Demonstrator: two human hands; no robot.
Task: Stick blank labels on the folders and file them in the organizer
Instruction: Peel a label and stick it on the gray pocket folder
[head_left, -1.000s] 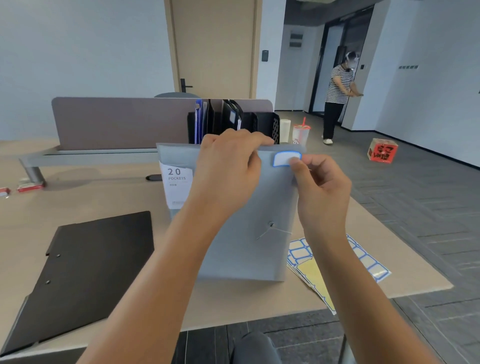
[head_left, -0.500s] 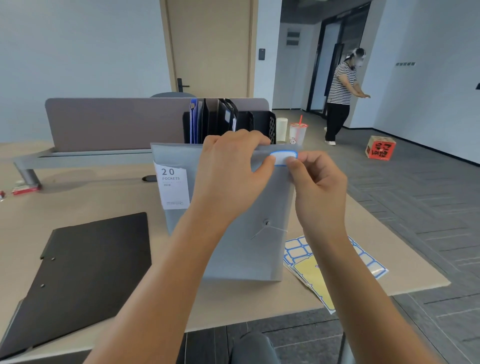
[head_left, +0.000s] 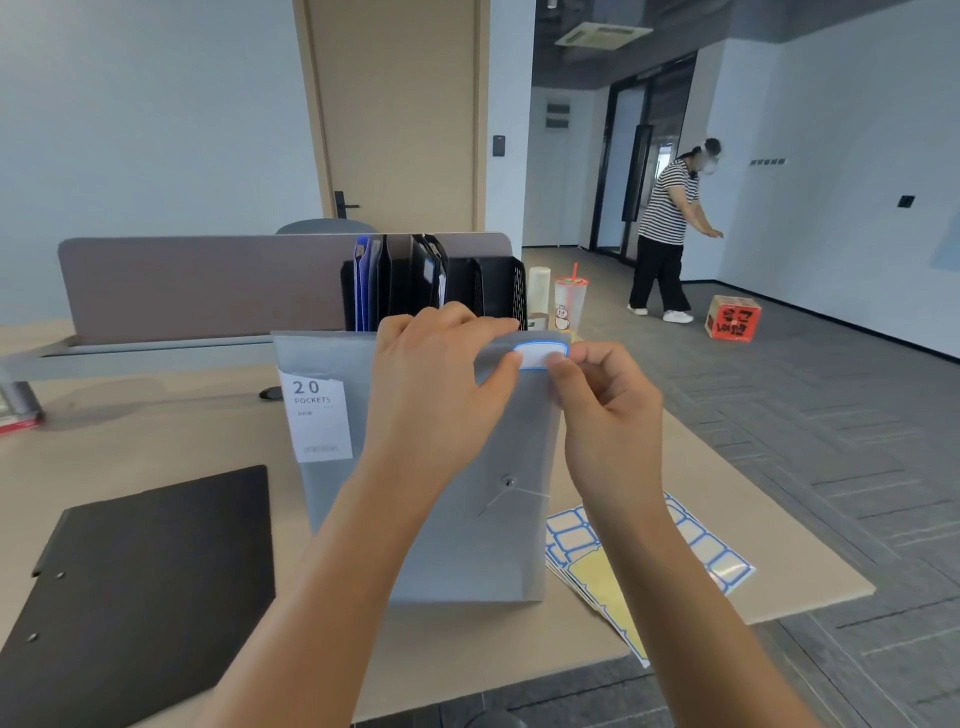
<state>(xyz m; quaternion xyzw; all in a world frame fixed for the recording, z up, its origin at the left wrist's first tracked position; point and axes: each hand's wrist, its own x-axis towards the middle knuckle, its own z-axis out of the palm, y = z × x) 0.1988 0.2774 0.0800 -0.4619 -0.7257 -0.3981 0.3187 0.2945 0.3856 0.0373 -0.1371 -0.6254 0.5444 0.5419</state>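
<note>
Hands meet at the top right corner of a grey folder (head_left: 441, 519) that stands upright on the worktop (head_left: 156, 431). The left hand (head_left: 441, 395) curls over the folder's top edge, its grip pinching the folder, thumb pressed on the left end of a blue-bordered blank label (head_left: 540, 355). The right hand (head_left: 608, 410) has its fingers curled, thumb and forefinger pressed at the label's lower right edge; whether they pinch the label or only press it flat is hard to tell. Label sheets (head_left: 576, 535) lie just right of the folder. A black clipboard folder (head_left: 140, 587) lies near left. Beyond the folder stands the black organizer (head_left: 493, 286), already holding folders.
</note>
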